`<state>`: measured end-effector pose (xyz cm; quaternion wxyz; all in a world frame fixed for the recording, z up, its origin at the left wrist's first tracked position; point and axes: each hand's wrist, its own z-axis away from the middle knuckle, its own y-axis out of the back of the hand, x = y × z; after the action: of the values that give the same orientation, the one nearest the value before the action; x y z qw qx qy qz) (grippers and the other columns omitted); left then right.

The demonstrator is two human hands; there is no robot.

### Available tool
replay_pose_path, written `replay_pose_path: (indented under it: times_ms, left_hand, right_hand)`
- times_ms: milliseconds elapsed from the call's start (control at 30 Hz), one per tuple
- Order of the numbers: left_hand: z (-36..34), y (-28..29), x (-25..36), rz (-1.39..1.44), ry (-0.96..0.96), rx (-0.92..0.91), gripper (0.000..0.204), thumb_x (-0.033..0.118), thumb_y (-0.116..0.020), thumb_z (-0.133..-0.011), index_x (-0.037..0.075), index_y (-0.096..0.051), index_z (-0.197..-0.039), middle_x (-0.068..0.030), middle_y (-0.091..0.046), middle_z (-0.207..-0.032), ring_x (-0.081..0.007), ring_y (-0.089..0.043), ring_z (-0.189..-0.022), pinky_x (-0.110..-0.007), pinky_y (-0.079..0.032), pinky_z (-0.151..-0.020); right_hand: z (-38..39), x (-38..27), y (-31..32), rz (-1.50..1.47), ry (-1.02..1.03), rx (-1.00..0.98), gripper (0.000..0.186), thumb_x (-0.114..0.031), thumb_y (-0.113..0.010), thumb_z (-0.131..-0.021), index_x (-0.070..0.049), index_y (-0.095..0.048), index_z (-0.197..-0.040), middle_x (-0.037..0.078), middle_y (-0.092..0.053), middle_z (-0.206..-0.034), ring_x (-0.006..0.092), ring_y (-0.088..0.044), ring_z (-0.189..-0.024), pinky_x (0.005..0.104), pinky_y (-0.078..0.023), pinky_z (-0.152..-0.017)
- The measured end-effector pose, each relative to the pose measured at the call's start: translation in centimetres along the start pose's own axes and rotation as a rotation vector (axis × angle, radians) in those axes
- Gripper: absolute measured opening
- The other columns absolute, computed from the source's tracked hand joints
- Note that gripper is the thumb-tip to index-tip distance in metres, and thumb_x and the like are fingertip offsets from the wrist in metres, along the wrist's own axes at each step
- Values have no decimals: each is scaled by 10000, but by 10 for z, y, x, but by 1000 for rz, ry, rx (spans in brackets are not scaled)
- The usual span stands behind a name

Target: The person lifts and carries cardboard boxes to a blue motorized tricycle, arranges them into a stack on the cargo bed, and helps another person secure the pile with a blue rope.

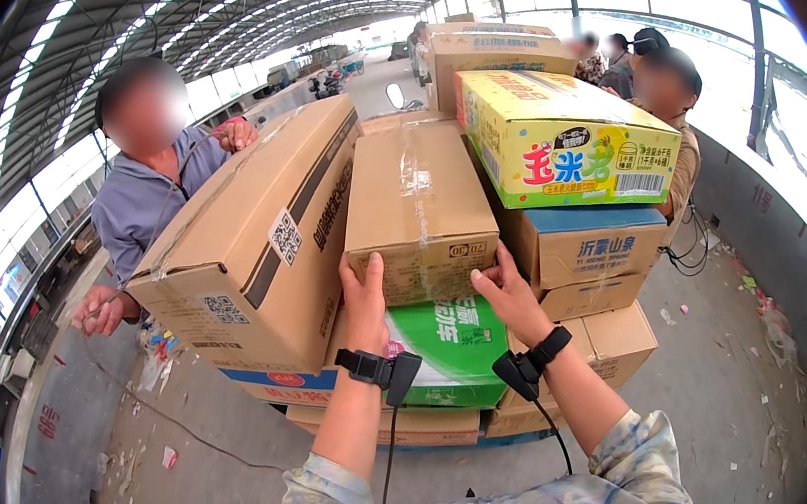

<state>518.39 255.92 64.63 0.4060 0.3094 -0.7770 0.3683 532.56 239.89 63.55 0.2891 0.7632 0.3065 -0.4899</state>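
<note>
Left of the grip, a co-worker [149, 191] in a blue-grey top, then a big carton [251, 223] with a dark stripe and square codes. Grasps the brown carton [392, 195] by its near end — at the lower left corner with the left hand [365, 298], at the lower right with the right hand [517, 298], both thumbs on the end face, some fingers hidden. Lies straight ahead of the grip, above a green box [448, 343], long axis running away, about equally near to either hand. Looks plain and oblong — shiny tape [418, 181] along the top, dark print near the right thumb. Right of the grip, a yellow box [589, 139] on a blue-topped carton [591, 245].
</note>
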Motion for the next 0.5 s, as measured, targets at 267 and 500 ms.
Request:
replay_pose_path:
  times_ms: [267, 500]
  left_hand:
    - [-4, 1, 14, 32, -36, -79, 672, 275, -568, -916, -2, -211, -1412, -144, -328, -1410, -223, -333, -1281, -337, -273, -1063]
    - [1, -1, 7, -39, 13, -30, 767, 269, -546, -921, 7, -61, -1454, -160, -195, -1476, -230, -218, -1348, -350, -202, -1102]
  right_hand:
    - [-11, 12, -7, -9, 172, 75, 755, -254, -596, -884, -40, -151, -1455, 55, -562, -842, 128, -545, -823, 273, -448, -775]
    - [-17, 25, -10, -98, 49, 14, 769, -265, -567, -908, -28, -86, -1459, 88, -528, -1035, 138, -521, -929, 264, -431, -835]
